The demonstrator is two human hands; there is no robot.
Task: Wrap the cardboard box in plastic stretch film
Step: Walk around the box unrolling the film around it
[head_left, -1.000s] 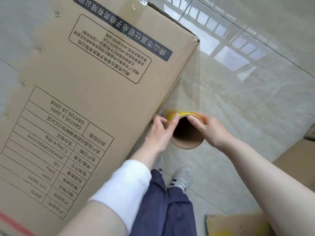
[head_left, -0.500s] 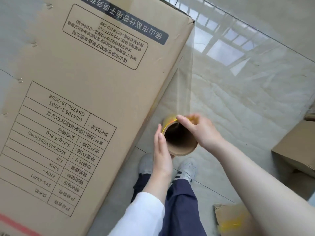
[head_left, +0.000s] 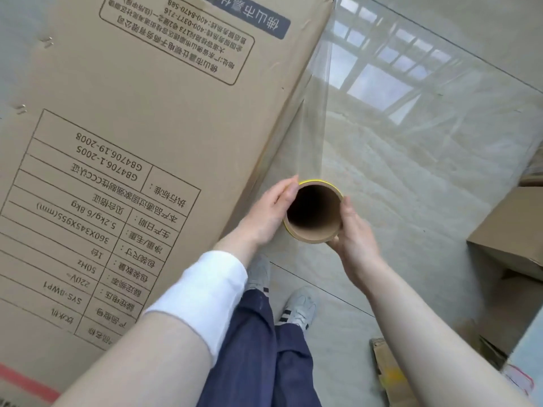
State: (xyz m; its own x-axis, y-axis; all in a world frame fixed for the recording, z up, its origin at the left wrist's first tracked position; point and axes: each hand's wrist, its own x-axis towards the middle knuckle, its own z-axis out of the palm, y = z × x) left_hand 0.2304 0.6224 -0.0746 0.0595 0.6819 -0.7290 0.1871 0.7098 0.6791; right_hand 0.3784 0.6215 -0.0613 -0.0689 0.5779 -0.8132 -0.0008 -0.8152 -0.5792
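Observation:
A tall cardboard box [head_left: 141,136] with printed labels fills the left of the view. I look down the brown cardboard core of a stretch film roll [head_left: 316,230], held upright just right of the box. My left hand [head_left: 270,212] cups the roll's left side and my right hand [head_left: 352,236] grips its right side. A sheet of clear film [head_left: 318,113] runs from the roll up to the box's top right corner.
Glossy tiled floor [head_left: 426,160] lies to the right. A smaller cardboard box [head_left: 511,239] stands at the right edge, and a cardboard scrap [head_left: 388,374] lies at the lower right. My feet in grey shoes [head_left: 299,306] stand below the roll.
The roll has moved a little away from the box, and the film sheet is longer. My left hand went from flat beside the roll to cupping it; my right hand shifted to the roll's side.

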